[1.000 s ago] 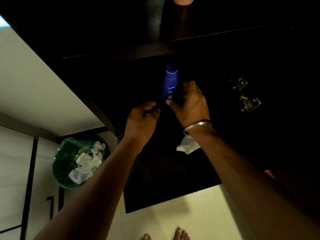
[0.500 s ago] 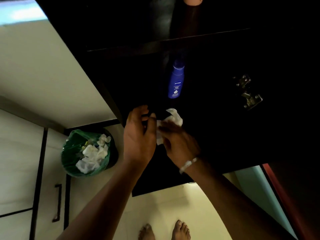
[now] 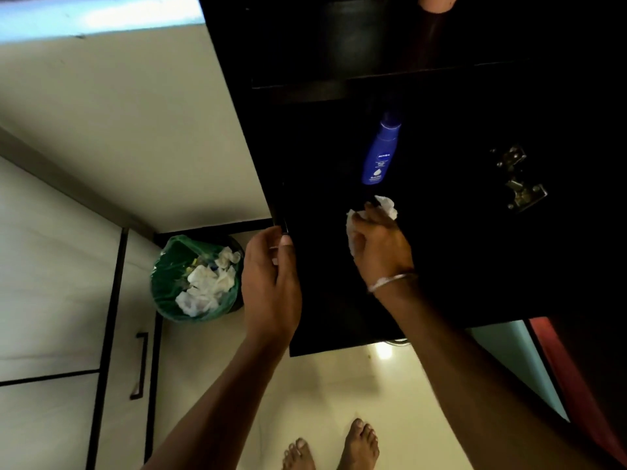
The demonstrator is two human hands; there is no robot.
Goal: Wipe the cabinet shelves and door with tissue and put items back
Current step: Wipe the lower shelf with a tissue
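Bottle [image 3: 380, 154] on shelf [image 3: 441, 215]; bin [image 3: 193, 279] lower left.

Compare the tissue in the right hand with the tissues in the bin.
The tissue is a single crumpled piece, gripped by the right hand against the dark cabinet surface; the tissues in the bin are several wads, held by nobody. The tissue in the hand is up at cabinet level just below the blue bottle; the binned ones sit low in the green-lined bin on the floor. Both are white and crumpled.
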